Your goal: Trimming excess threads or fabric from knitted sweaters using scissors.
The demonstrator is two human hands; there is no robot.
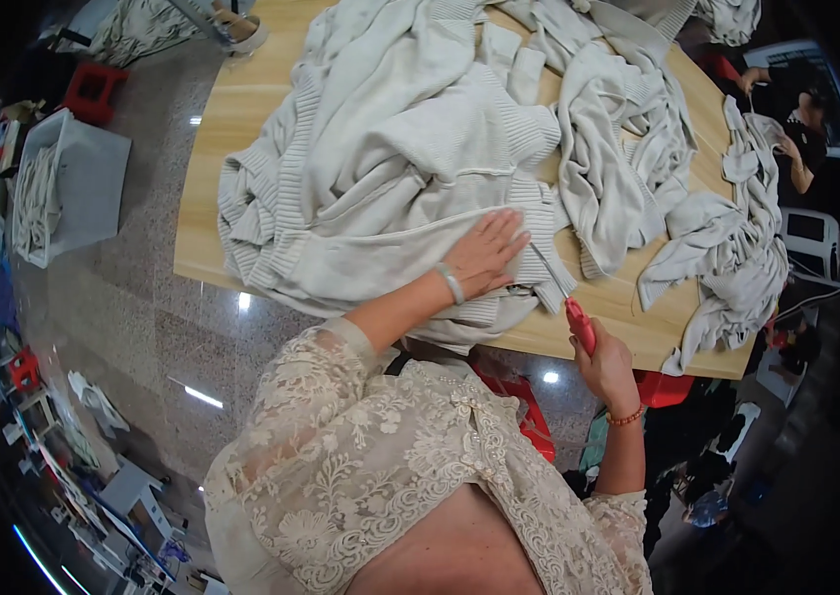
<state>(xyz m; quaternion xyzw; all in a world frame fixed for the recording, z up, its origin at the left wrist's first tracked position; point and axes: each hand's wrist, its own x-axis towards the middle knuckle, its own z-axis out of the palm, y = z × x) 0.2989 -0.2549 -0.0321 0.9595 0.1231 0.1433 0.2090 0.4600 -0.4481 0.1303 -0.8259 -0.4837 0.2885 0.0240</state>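
Note:
A pile of off-white knitted sweaters (390, 149) with ribbed edges covers much of the wooden table (204, 198). My left hand (487, 252) lies flat on the garment nearest me, palm down, fingers stretched out over the cloth beside a ribbed band (542, 238). In my closed right hand (606, 369), just off the table's near edge, is a red-handled tool (580, 325) with a slim metal shaft or blade. Its metal part points away from me and to the left, over the ribbed band by my left fingers. Whether its tip touches the knit I cannot tell.
More off-white garments (727, 248) lie crumpled at the table's right, some hanging over its edge. A white bin (93, 188) with pale cloth stands left on the floor, near a red stool (95, 91). Another person (804, 129) holds fabric at the far right.

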